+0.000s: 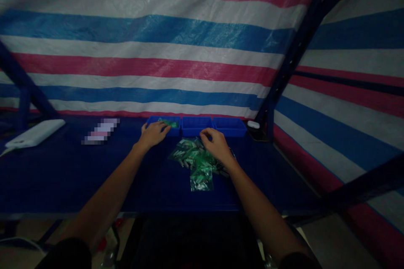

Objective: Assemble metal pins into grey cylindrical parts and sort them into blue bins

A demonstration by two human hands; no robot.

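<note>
Over the near rim of the left blue bin [176,131], your left hand [153,134] lies palm down, fingers loosely spread; whether they touch the green packets [169,123] inside, I can't tell. Across at the pile's far edge, your right hand [217,142] is narrow, thumb and forefinger curled close, perhaps because the packets are thin; anything pinched there is too dark to make out. Below it, the pile of clear and green packets [200,160] sits before you, just short of the bins, probably so that both hands reach it easily. Behind, the middle bin [197,132] and right bin [230,132] complete a tight row, likely for short reaches. Well apart on your left, a white device [36,133] seems parked out of your elbows' way.
</note>
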